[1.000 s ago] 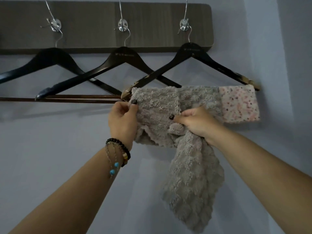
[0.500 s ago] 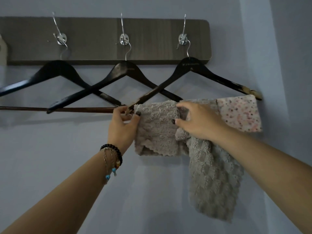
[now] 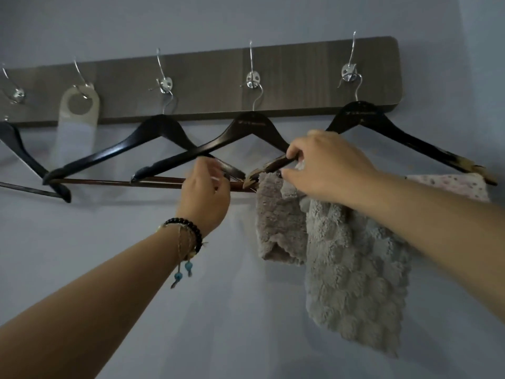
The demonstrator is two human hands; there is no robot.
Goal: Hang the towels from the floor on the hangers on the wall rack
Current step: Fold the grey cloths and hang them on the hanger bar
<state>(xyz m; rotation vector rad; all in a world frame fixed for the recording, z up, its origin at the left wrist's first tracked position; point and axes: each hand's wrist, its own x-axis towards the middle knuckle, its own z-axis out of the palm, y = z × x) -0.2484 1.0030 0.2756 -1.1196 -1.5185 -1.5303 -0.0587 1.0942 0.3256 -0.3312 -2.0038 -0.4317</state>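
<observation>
A grey fluffy towel (image 3: 355, 269) hangs over the bottom bar of the rightmost black hanger (image 3: 404, 138), with a short flap (image 3: 278, 220) on the left and a long flap on the right. A pink speckled towel (image 3: 459, 187) is on the same bar, further right. My right hand (image 3: 330, 165) pinches the lower left arm of that hanger just above the grey towel. My left hand (image 3: 205, 195) is blurred, left of the towel at the bar of the middle hanger (image 3: 251, 124), its fingers loosely curled and holding nothing I can see.
The dark wooden wall rack (image 3: 300, 77) carries several metal hooks. A third hanger (image 3: 161, 127) and part of another hanger (image 3: 11, 138) hang bare at the left, their arms overlapping. A pale plastic loop (image 3: 79, 105) hangs on one hook.
My left hand let go of the grey towel's corner and moved left. My right hand left the towel and took the hanger's arm. The view swung left and up.
</observation>
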